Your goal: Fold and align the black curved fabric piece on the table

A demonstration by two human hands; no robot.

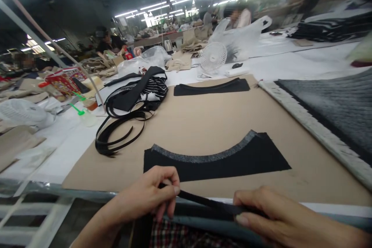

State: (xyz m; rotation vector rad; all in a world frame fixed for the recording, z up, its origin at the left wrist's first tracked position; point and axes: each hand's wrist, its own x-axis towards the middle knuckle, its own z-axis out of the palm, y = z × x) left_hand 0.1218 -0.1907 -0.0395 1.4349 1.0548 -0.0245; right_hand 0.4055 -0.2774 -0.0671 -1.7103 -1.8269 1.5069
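Between my two hands a narrow black fabric strip stretches just in front of the table's near edge. My left hand pinches one end between thumb and fingers. Farther along, my right hand grips the strip between thumb and forefinger. Just beyond them lies a black fabric piece whose curved upper edge carries a grey speckled band. A similar black curved piece rests farther back on the brown board. Black strips lie in loose coils at the board's left.
Striped and black cloth is heaped behind the coils. A small white fan and a plastic bag stand at the back. Grey fabric covers the right side. At left are a green-tipped bottle and another fan.
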